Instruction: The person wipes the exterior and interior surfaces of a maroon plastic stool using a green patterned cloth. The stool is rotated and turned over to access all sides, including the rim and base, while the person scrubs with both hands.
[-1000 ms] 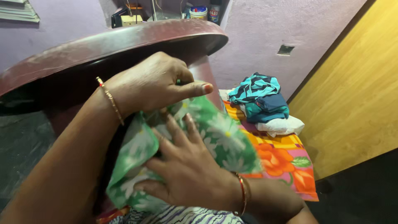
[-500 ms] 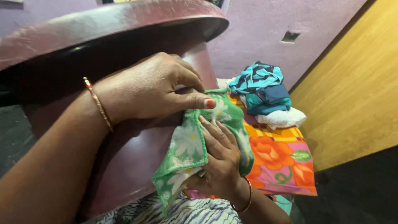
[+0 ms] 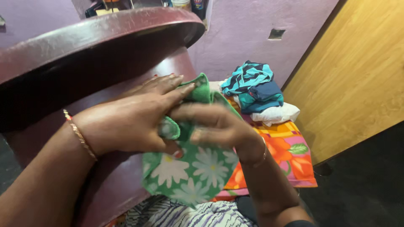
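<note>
Left hand (image 3: 126, 122) flat, right hand (image 3: 214, 124) curled (seemingly pinching), wrists close.

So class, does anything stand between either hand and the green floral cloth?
Nothing visible does. The left hand and right hand both grip the green floral cloth directly, in front of the maroon table.

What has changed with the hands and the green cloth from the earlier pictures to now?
The right hand moved from under the green flowered cloth to on top, gripping its upper part. The left hand opened from a pinch to flat fingers laid along the cloth's top edge. The cloth now hangs lower, showing more flowers. Both hands still hold it; the pile of clothes on the bed stays as it was.
</note>
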